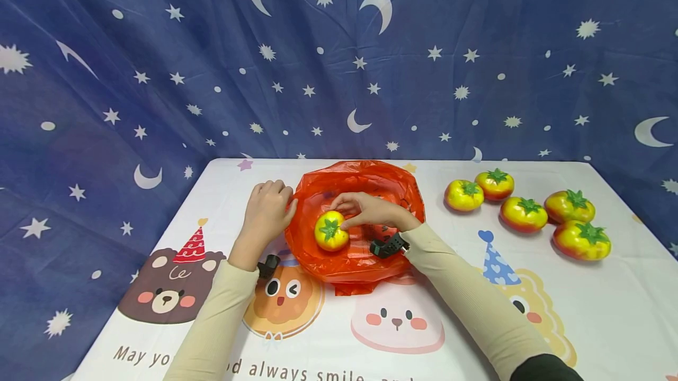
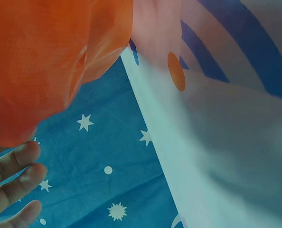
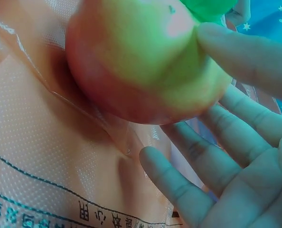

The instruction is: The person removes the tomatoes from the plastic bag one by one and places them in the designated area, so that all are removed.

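Observation:
A red plastic bag (image 1: pixel 312 263) stands wide open on the table, its mouth facing up. At the mouth, my right hand (image 1: pixel 365 210) holds a yellow-and-red tomato (image 1: pixel 329 234) with a green leafy top. In the right wrist view, the thumb lies against one side of the tomato (image 3: pixel 145 71), with the other fingers beneath it and partly hidden. At the bag's left rim, my left hand (image 1: pixel 270 210) grips the edge with bent fingers. The left wrist view shows several fingertips beside the bag (image 2: pixel 51 61); the thumb is out of sight there.
Several similar tomatoes (image 1: pixel 523 215) lie to the right on a white tablecloth (image 1: pixel 630 298) printed with cartoon faces. A blue curtain (image 1: pixel 339 75) with stars and moons hangs behind the table. Printed red shapes show inside the bag, partly behind my right wrist.

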